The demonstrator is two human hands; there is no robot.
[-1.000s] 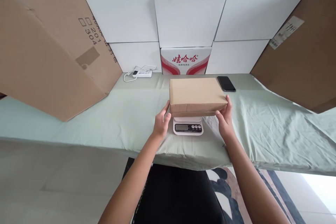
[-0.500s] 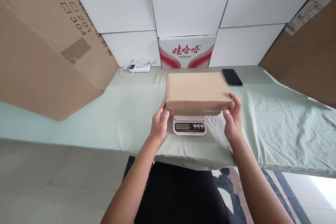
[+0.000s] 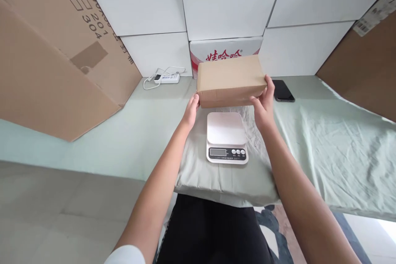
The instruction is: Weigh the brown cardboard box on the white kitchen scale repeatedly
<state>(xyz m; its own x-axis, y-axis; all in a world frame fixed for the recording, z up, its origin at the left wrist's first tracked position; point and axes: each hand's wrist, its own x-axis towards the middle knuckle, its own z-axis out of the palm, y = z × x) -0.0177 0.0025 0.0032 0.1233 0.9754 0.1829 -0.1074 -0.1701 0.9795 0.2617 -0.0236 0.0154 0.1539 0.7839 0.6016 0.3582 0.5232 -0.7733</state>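
Note:
A closed brown cardboard box [image 3: 231, 76] is held between my two hands, beyond the kitchen scale. My left hand [image 3: 192, 109] grips its left near corner, and my right hand [image 3: 264, 99] clasps the right end with the thumb on the front face. The box is slightly tilted, its right end a little higher in view. Closer to me, the white kitchen scale [image 3: 227, 130] lies in full view with nothing on its plate. Its display looks blank. The box's underside is hidden.
A black phone [image 3: 283, 90] lies right of the box. A white power strip [image 3: 167, 78] with a cable sits back left. Large cardboard sheets stand at left [image 3: 62, 57] and right [image 3: 368, 57]. White boxes [image 3: 227, 4] form the back wall. Green cloth [image 3: 148, 132] covers the table.
Both hands have carried the cardboard box away from me, off from over the scale toward the back wall. The scale's plate has come into view.

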